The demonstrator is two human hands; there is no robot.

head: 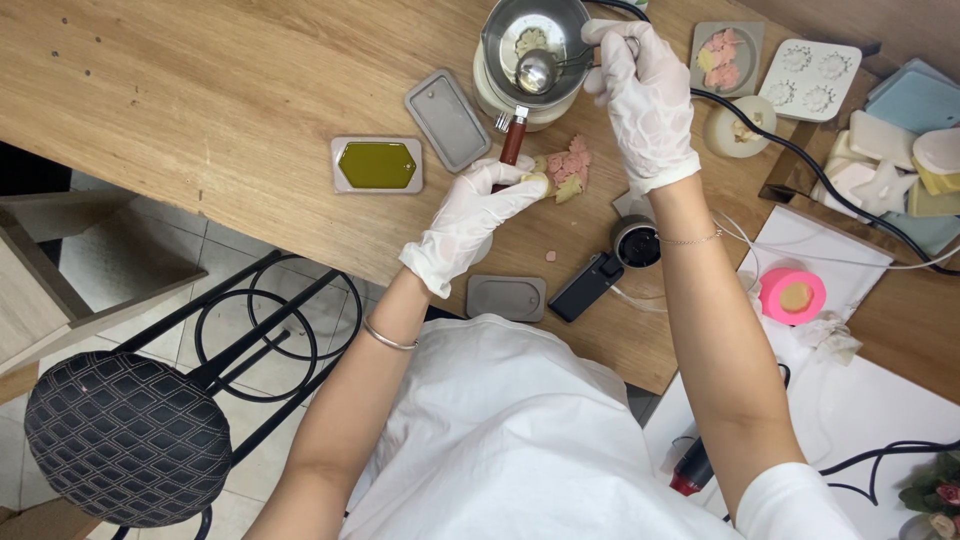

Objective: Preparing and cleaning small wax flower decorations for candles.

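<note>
I can't make out what the small pale lump pinched in my left hand (480, 215) is made of; the gloved fingers cover most of it, along with the lower end of the brown-handled tool (513, 140) it grips. My right hand (645, 90) is closed around the handle of a metal ladle (540, 70), though the glove hides the handle itself. The ladle's bowl sits inside the steel pot (535, 40), whose far rim is cut off by the frame's top edge. The wooden table (200, 100) lies open to my left; to the right it is crowded with moulds and cables. Pink and yellow chunks (568, 170) sit just beside my left fingertips, near the pot's base. A hexagonal mould of olive liquid (377, 165) rests nearby.
</note>
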